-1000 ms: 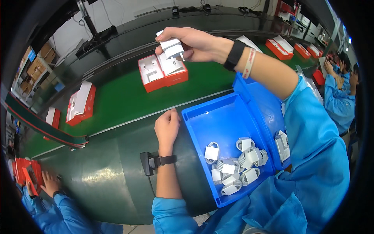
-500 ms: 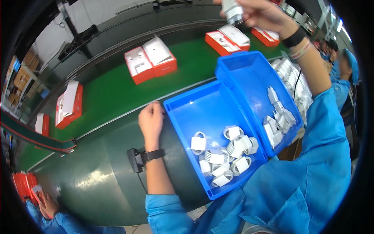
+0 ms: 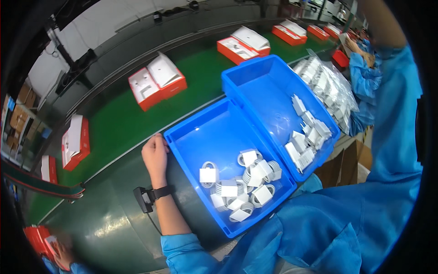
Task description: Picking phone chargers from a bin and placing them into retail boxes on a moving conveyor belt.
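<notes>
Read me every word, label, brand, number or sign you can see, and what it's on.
No text can be read.
Red boxes: any side print, too small.
White chargers: any markings, too small.
White cable wraps: no legible print.

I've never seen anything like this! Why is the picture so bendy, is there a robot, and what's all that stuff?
No robot here, just a person in blue sleeves. They wear a camera on their head that looks down, and its very wide lens bends straight edges.

Their left hand rests by the corner of a blue bin with white coiled cables inside. I can't see anything held in it. The right hand is outside the picture, so I can't tell what it holds.

A second blue bin has white plugs. Behind, open red boxes with white insides sit on a long green strip.
</notes>
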Demonstrator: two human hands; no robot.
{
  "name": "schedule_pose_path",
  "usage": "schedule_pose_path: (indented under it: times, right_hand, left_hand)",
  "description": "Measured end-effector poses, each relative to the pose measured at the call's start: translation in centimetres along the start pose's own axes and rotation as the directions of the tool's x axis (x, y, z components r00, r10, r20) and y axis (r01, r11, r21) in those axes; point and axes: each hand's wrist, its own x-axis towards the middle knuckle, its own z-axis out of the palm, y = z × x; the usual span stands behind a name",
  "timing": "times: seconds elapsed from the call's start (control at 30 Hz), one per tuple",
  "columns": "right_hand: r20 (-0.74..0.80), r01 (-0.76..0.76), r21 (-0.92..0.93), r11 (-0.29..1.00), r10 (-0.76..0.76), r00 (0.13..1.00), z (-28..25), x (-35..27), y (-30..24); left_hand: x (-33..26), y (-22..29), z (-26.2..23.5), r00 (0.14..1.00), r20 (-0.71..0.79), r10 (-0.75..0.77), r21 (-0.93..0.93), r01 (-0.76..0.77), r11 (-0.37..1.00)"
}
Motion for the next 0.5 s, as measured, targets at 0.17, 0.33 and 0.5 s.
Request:
schedule_pose_path:
  times: [0.17, 0.33, 0.5]
  right_hand:
    - [-0.185, -0.297, -0.284, 0.912, 0.252, 0.95, 16.0, 14.7, 7.5]
    - [-0.246, -0.363, -0.217, 0.906, 0.309, 0.919, 31.5, 20.2, 16.1]
    - [-0.109, -0.44, -0.184, 0.879, 0.427, 0.898, 37.4, 21.0, 17.9]
  left_hand:
    - [-0.5, 0.9, -0.1, 0.998, -0.027, -0.055, 0.116, 0.057, 0.992]
    - [-0.3, 1.7, 0.2, 0.998, -0.045, -0.038, 0.19, 0.046, 0.981]
    - [-0.4, 1.9, -0.4, 0.995, -0.094, -0.013, 0.171, 0.029, 0.985]
